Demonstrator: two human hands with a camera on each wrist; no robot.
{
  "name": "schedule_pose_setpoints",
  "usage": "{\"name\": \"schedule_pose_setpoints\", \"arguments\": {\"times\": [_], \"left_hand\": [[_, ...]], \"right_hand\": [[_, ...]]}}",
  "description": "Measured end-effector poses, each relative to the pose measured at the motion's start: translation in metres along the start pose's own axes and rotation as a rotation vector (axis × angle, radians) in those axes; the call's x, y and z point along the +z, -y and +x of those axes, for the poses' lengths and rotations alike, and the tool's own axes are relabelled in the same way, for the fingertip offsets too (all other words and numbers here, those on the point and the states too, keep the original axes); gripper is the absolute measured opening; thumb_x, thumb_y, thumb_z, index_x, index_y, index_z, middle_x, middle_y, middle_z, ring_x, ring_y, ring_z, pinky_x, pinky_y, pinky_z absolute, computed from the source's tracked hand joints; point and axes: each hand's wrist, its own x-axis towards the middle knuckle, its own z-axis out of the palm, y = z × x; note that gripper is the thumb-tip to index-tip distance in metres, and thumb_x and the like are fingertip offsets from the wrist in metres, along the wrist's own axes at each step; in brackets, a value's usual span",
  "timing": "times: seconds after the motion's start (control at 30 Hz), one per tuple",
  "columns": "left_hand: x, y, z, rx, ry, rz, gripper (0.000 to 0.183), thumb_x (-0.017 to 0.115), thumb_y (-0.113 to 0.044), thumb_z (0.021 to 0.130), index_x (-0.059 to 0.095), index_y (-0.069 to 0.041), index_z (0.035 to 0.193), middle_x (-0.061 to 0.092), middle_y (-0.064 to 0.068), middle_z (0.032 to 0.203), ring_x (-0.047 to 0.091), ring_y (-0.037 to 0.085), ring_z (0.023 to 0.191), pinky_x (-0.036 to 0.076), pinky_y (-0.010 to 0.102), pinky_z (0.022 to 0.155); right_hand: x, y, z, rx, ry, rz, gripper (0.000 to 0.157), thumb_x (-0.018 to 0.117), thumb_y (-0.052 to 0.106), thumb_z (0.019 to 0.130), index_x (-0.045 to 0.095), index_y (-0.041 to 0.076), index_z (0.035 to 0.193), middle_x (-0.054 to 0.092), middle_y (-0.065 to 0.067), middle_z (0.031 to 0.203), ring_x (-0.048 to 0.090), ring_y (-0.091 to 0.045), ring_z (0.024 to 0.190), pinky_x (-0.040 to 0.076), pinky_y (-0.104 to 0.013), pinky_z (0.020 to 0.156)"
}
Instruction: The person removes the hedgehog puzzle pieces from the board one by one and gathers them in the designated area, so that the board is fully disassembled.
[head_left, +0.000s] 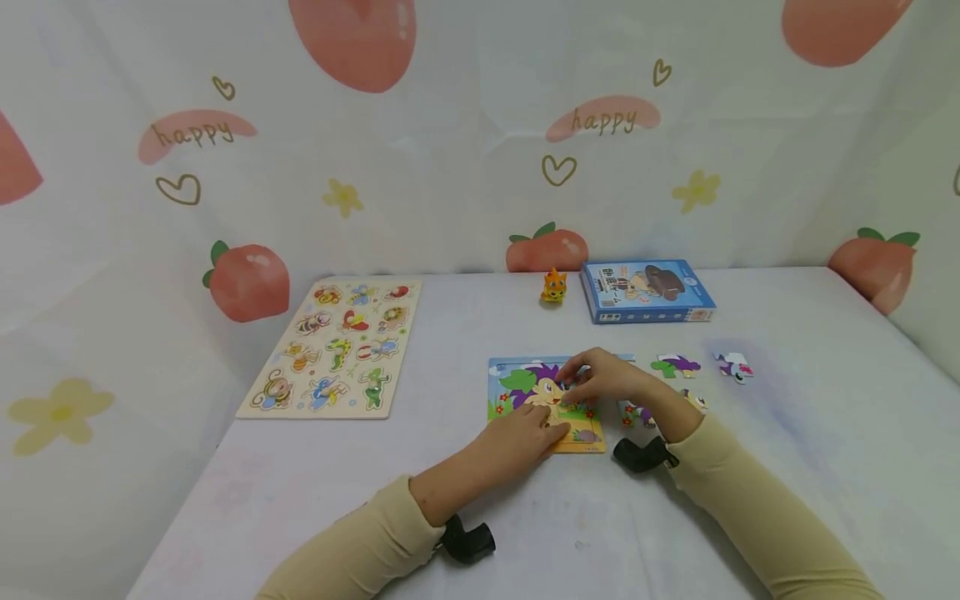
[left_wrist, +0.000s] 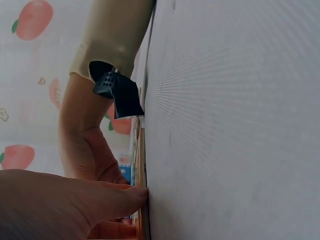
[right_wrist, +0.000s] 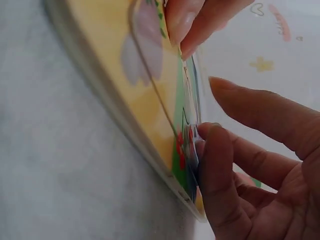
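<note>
A jigsaw puzzle board (head_left: 504, 367) with a purple-haired cartoon figure lies flat on the table. The left hand (head_left: 517, 442) rests on its near part, fingers extended, thumb along the near edge in the left wrist view. Over the board's right side is the right hand (head_left: 611, 383), its fingers bent. In the right wrist view, the right hand (right_wrist: 260, 165) pinches a small puzzle piece (right_wrist: 191, 140) low against the board between thumb and a finger, while its index finger stands apart from the surface. The fingers cover most of that piece.
Loose puzzle pieces (head_left: 681, 365) lie right of the board, some partly behind the right wrist; another piece (head_left: 735, 367) is farther right. A wooden insect puzzle (head_left: 330, 350) lies at left. At the back stand an orange toy figure (head_left: 554, 287) and a blue box (head_left: 648, 292).
</note>
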Motion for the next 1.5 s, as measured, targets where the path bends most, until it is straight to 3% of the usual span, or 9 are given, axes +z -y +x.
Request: {"name": "schedule_pose_setpoints", "arguments": {"times": [0.3, 0.73, 0.83, 1.07, 1.27, 1.5], "left_hand": [[0.002, 0.0, -0.001, 0.001, -0.008, 0.018, 0.038, 0.051, -0.033, 0.095, 0.052, -0.025, 0.133, 0.056, 0.002, 0.121, 0.053, 0.014, 0.115, 0.05, 0.023, 0.091], [0.003, 0.0, -0.001, 0.001, -0.016, 0.012, 0.037, 0.051, -0.032, 0.096, 0.053, -0.025, 0.132, 0.056, 0.001, 0.119, 0.054, 0.013, 0.113, 0.051, 0.022, 0.089], [0.003, 0.0, -0.001, -0.002, -0.012, 0.014, 0.037, 0.05, -0.032, 0.096, 0.053, -0.026, 0.132, 0.056, 0.001, 0.119, 0.053, 0.013, 0.113, 0.051, 0.023, 0.088], [0.003, 0.0, -0.001, -0.005, -0.008, 0.007, 0.038, 0.05, -0.032, 0.096, 0.051, -0.026, 0.133, 0.056, 0.001, 0.122, 0.053, 0.014, 0.116, 0.05, 0.024, 0.091], [0.002, 0.0, -0.001, 0.001, -0.009, 0.001, 0.038, 0.049, -0.031, 0.096, 0.051, -0.025, 0.134, 0.056, 0.002, 0.124, 0.052, 0.015, 0.118, 0.049, 0.025, 0.094], [0.002, -0.001, -0.001, 0.004, -0.016, 0.003, 0.036, 0.049, -0.03, 0.097, 0.052, -0.025, 0.132, 0.056, 0.002, 0.121, 0.053, 0.015, 0.116, 0.049, 0.024, 0.093]], "right_hand": [[0.004, 0.003, 0.001, -0.022, -0.008, -0.121, 0.026, 0.072, 0.011, 0.08, 0.065, -0.001, 0.101, 0.065, -0.01, 0.097, 0.053, -0.014, 0.072, 0.05, -0.025, 0.069], [-0.003, 0.0, -0.004, -0.063, 0.01, -0.057, 0.018, 0.066, 0.004, 0.082, 0.06, -0.001, 0.098, 0.055, -0.009, 0.09, 0.049, -0.019, 0.086, 0.047, -0.028, 0.077], [-0.006, -0.002, -0.005, -0.047, 0.023, -0.058, 0.02, 0.067, 0.007, 0.083, 0.06, 0.0, 0.1, 0.057, -0.008, 0.09, 0.05, -0.017, 0.082, 0.046, -0.027, 0.072], [-0.009, -0.004, -0.008, 0.033, 0.025, -0.019, 0.018, 0.068, 0.01, 0.083, 0.062, 0.002, 0.098, 0.063, -0.001, 0.073, 0.042, -0.011, 0.056, 0.037, -0.021, 0.05], [-0.011, -0.005, -0.01, 0.043, 0.025, -0.009, 0.017, 0.067, 0.013, 0.084, 0.063, 0.0, 0.095, 0.058, 0.002, 0.068, 0.041, -0.01, 0.054, 0.037, -0.02, 0.05], [-0.018, -0.007, -0.015, 0.075, -0.008, -0.021, 0.026, 0.067, 0.018, 0.086, 0.064, 0.0, 0.104, 0.057, 0.001, 0.069, 0.045, -0.011, 0.056, 0.04, -0.022, 0.052]]}}
